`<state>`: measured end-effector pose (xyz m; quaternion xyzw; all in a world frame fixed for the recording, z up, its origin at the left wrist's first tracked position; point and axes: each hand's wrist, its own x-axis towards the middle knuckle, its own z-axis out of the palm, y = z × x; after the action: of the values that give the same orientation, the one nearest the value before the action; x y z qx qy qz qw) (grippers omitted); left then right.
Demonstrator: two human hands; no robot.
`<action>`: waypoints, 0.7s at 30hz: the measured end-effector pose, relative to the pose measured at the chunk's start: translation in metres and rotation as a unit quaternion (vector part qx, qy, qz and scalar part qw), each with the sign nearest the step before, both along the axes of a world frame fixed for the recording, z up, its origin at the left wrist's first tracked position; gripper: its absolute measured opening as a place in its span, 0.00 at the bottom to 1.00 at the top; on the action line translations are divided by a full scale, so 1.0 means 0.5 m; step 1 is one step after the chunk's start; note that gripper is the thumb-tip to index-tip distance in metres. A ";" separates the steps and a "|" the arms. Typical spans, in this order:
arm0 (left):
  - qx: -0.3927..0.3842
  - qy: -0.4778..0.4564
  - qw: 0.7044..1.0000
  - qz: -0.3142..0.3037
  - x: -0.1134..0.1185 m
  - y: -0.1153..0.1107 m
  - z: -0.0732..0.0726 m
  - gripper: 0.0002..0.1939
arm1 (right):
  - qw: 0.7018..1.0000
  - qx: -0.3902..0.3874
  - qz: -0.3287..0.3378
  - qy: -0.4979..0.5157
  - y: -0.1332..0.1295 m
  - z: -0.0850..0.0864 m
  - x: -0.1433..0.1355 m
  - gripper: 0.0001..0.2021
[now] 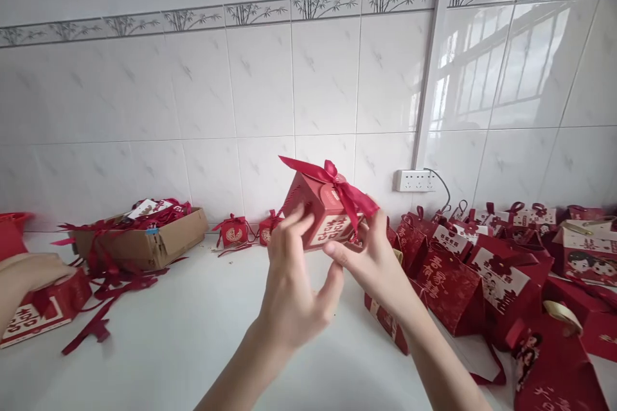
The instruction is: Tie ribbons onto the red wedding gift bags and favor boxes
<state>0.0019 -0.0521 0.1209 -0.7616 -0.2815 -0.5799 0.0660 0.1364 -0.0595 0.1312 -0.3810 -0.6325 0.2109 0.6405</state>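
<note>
While gripping the gabled gift box (324, 215) in left hand (295, 276) and right hand (375, 255) toward the table's (159, 347) back edge, seems to adjust the bow (332, 173), next needing steadiness.

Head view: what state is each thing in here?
Gift box: closed, tilted, held up
Bow: tied on top, ends loose
Left hand: fingers against the box, thumb apart
Right hand: closed on the box
Carton: open, heaped with ribbons
Small boxes: standing upright
Boxes at right: crowded together
Leftmost box: under another person's hand
Wall socket: cable at its right end
</note>
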 end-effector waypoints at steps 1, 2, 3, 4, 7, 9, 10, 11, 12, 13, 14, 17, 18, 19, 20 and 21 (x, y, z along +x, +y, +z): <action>0.003 0.030 0.999 -0.018 0.001 -0.006 -0.001 0.22 | 1.000 0.002 -0.025 -0.015 0.002 -0.001 0.020 0.44; 0.001 0.061 0.998 -0.036 0.002 -0.013 -0.002 0.18 | 0.998 0.004 -0.050 -0.036 0.002 0.000 0.041 0.41; -0.004 0.088 0.995 -0.054 0.003 -0.020 -0.002 0.14 | 0.996 0.006 -0.069 -0.062 0.001 0.002 0.062 0.38; -0.012 0.107 0.991 -0.074 0.003 -0.027 -0.002 0.11 | 0.992 0.004 -0.081 -0.092 -0.003 0.005 0.083 0.37; -0.023 0.091 0.985 -0.142 -0.010 -0.043 0.004 0.05 | 0.976 -0.023 -0.084 -0.198 -0.025 0.020 0.132 0.42; 0.006 0.001 0.986 -0.167 -0.030 -0.045 0.013 0.08 | 0.963 -0.014 -0.072 -0.260 -0.044 0.029 0.148 0.44; 0.029 -0.057 0.982 -0.175 -0.041 -0.043 0.019 0.10 | 0.958 0.001 -0.065 -0.280 -0.054 0.033 0.151 0.43; 0.043 -0.115 0.976 -0.180 -0.051 -0.039 0.024 0.11 | 0.954 0.019 -0.057 -0.294 -0.062 0.036 0.150 0.41; 0.041 -0.163 0.969 -0.184 -0.061 -0.033 0.030 0.10 | 0.950 0.035 -0.048 -0.305 -0.069 0.039 0.147 0.40; 0.021 -0.189 0.964 -0.187 -0.069 -0.025 0.034 0.07 | 0.947 0.047 -0.040 -0.315 -0.076 0.041 0.142 0.39; -0.013 -0.195 0.963 -0.185 -0.075 -0.017 0.037 0.05 | 0.944 0.055 -0.032 -0.323 -0.082 0.042 0.136 0.40; -0.145 -0.113 0.970 -0.160 -0.085 0.005 0.037 0.28 | 0.932 0.070 -0.008 -0.356 -0.093 0.042 0.115 0.46; -0.181 -0.079 0.968 -0.155 -0.087 0.009 0.036 0.35 | 0.927 0.077 -0.004 -0.368 -0.096 0.041 0.109 0.48; -0.215 -0.051 0.963 -0.157 -0.089 0.011 0.035 0.38 | 0.922 0.085 -0.003 -0.379 -0.098 0.039 0.103 0.49; -0.243 -0.032 0.954 -0.169 -0.091 0.011 0.036 0.38 | 0.918 0.093 -0.005 -0.386 -0.100 0.038 0.099 0.50; -0.266 -0.015 0.945 -0.192 -0.094 0.008 0.037 0.37 | 0.915 0.102 -0.007 -0.390 -0.101 0.036 0.095 0.51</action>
<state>-0.0449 -0.0478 0.1394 -0.7820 -0.2753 -0.4972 -0.2559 0.1842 -0.1100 0.1493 -0.3699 -0.8477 -0.0245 0.3793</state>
